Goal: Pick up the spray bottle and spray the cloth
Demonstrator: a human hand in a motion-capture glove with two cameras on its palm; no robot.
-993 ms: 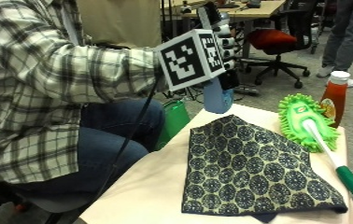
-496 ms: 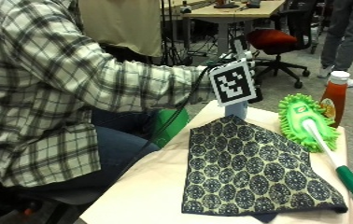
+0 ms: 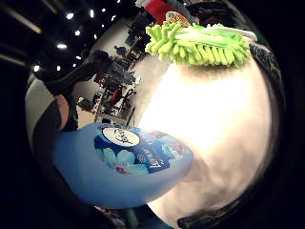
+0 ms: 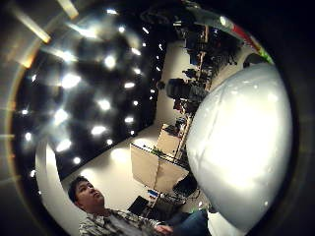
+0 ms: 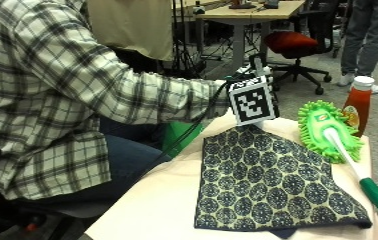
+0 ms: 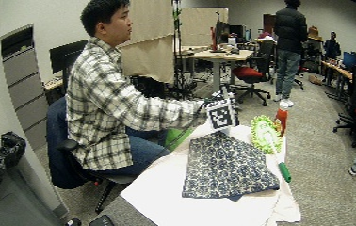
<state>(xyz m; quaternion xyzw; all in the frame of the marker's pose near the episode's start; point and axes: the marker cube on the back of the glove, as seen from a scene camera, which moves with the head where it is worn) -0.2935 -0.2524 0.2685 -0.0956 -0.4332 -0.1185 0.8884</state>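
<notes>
While the patterned cloth point(image 5: 269, 185) lies flat on the counter point(image 5: 156, 210), the gloved right hand point(image 5: 252, 80) hangs just past the cloth's far corner. The blue spray bottle point(image 3: 124, 164) sits close against its palm (whether the fingers are curled round it cannot be told). Beside the cloth lies a green duster point(image 5: 332, 132), a red bottle point(image 5: 359, 102) behind it.

No legible text on bottle label point(image 3: 138, 150)
</notes>
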